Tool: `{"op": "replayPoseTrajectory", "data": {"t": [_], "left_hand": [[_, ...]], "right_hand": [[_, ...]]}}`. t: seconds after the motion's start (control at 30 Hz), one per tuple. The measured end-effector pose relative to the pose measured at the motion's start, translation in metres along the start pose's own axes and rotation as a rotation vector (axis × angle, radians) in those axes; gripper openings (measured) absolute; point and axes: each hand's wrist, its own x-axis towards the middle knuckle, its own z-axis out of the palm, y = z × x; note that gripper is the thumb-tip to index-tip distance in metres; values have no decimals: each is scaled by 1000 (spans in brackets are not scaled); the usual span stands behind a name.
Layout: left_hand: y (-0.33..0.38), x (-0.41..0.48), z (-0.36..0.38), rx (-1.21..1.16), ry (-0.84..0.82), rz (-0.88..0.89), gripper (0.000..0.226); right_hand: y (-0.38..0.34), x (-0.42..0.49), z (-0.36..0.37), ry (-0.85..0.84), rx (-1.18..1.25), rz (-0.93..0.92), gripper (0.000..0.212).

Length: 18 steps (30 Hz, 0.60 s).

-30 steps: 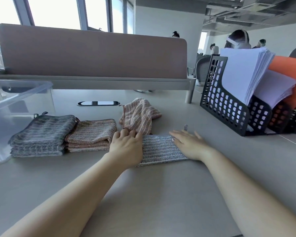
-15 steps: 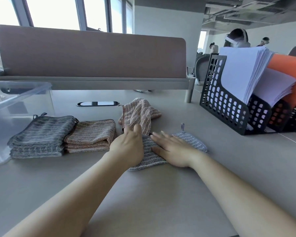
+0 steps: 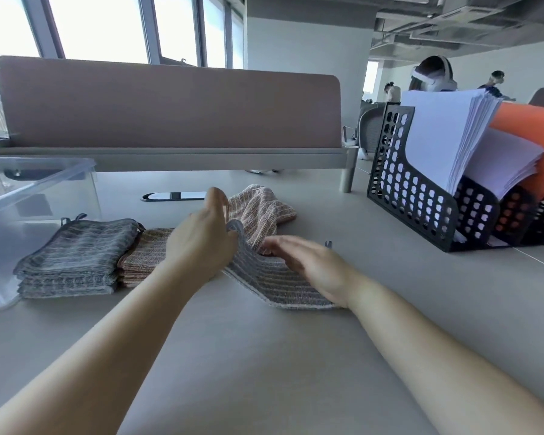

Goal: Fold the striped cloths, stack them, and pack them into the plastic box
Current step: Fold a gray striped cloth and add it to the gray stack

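Now folding one grey cloth (image 3: 274, 284) on the desk (image 3: 264, 356).
Fingers (image 3: 216, 200) of the left hand (image 3: 201, 246) are pinching its raised edge, the right hand (image 3: 311, 265) is pressing it flat; two folded piles (image 3: 73, 255) are lying beside one plastic box (image 3: 38, 183).

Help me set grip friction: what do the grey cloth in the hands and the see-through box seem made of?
The grey cloth: soft woven or knitted textile, matte, going by its ribbed stripes and limp drape from the left hand. The box: clear, glossy hard plastic, probably; the desk shows through its walls.
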Motion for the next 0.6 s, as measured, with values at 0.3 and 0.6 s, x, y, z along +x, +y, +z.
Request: {"op": "replayPoseTrajectory", "data": {"t": [0.3,0.6], "left_hand": [[56,-25,43,-337,-206,557,54],[20,-35,60,17,-388,562,83]], "right_hand": [[-6,-7,-43,169,272,142,31],[2,-12,-70,314,-40,256,13]]}}
